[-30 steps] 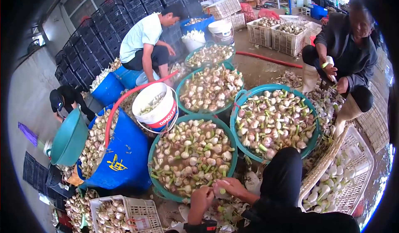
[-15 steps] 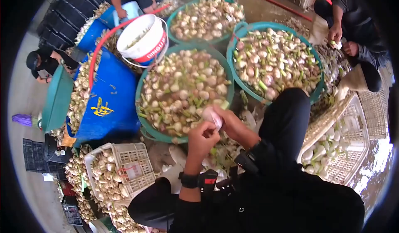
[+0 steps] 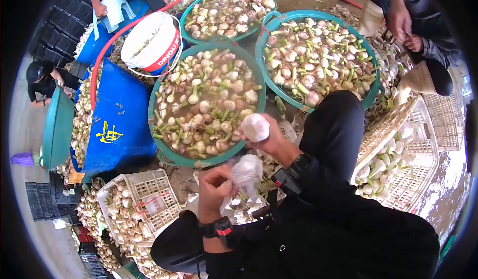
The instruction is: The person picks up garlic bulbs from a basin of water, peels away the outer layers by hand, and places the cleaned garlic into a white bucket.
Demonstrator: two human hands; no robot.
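Observation:
My right hand point(image 3: 275, 142) grips a pale garlic bulb point(image 3: 256, 128), its round end facing up, over the near edge of a green tub point(image 3: 155, 124) of garlic in murky water. Lower and to the left, my left hand point(image 3: 214, 187) has its thumb and fingers pinched beside a whitish, crumpled piece of peel point(image 3: 246, 172), slightly blurred. Whether the fingers hold that peel or it is falling is hard to tell. Loose peelings and stems point(image 3: 244, 210) lie below, between my legs.
A second green tub point(image 3: 371, 92) of garlic stands right of centre. A white basket point(image 3: 423, 177) with trimmed bulbs is at the right, another crate point(image 3: 159, 197) at the lower left. A white bucket point(image 3: 164, 55) sits near a blue barrel point(image 3: 119, 124). Co-workers sit around.
The view has tilted down and shifted. My hands have moved apart; the right keeps the bulb, now with its round end up, and whitish peel has appeared beside the left.

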